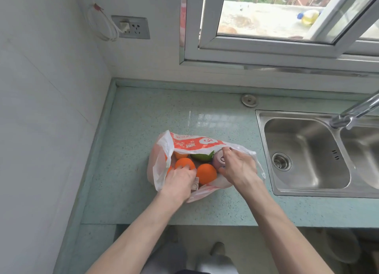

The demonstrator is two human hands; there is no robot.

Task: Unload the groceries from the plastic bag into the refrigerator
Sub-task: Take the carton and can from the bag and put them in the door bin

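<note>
Hands in the grocery bag

Your left hand [180, 181] curls its fingers over a round orange fruit [184, 164] inside the white-and-orange plastic bag [162, 150], which sits mid-surface toward the front edge, left of the steel sink [307, 150]. Your right hand [238, 167] grips a pale purple drink can [219, 160] at the bag's right side, beside another orange [206, 173].

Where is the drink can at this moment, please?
The can stands upright at the right side of the open plastic bag on the counter, next to an orange and the green fruit; the right hand grips it.
</note>
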